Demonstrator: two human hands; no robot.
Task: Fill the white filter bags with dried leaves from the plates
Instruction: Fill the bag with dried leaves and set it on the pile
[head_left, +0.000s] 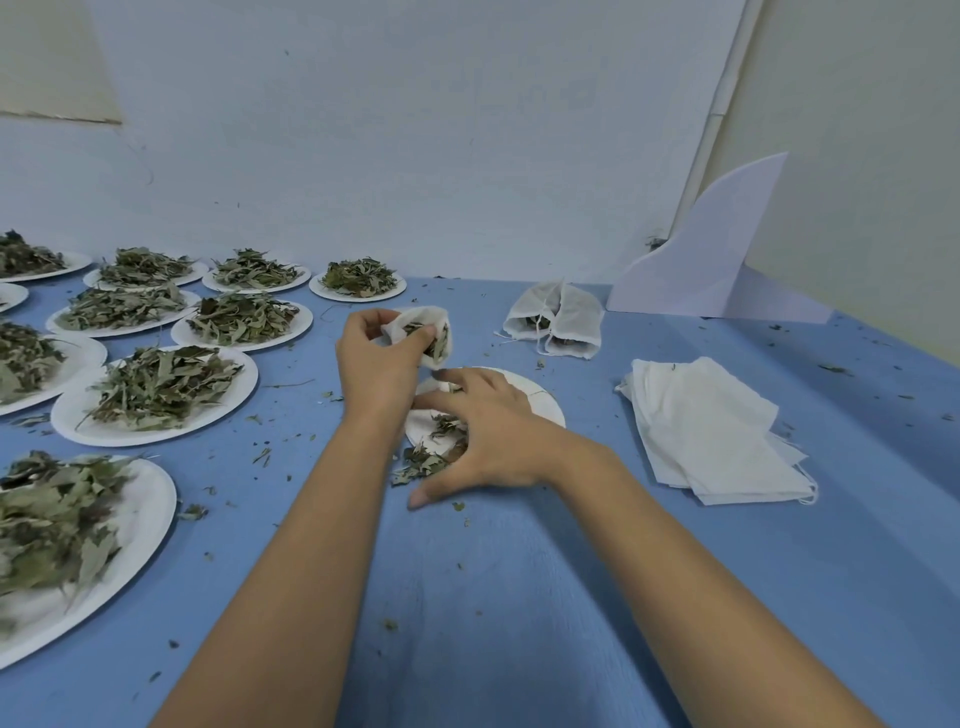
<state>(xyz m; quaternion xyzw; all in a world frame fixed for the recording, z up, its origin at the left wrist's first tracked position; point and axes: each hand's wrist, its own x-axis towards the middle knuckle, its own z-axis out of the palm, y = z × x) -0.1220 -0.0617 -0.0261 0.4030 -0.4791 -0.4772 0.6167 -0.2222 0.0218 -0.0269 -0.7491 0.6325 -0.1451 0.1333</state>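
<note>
The left hand (374, 364) pinches the filter bag (421, 318), likely limp and light, by its rim just beyond the centre plate (545, 405), while the right hand (488, 431) claws over probably brittle dried leaves (423, 460), grip unclear, best scooped loosely.

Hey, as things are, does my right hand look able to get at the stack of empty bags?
Probably yes. The stack of empty bags lies just right of the right hand, with only open blue table between them. The hand is spread over leaves on a plate.
</note>
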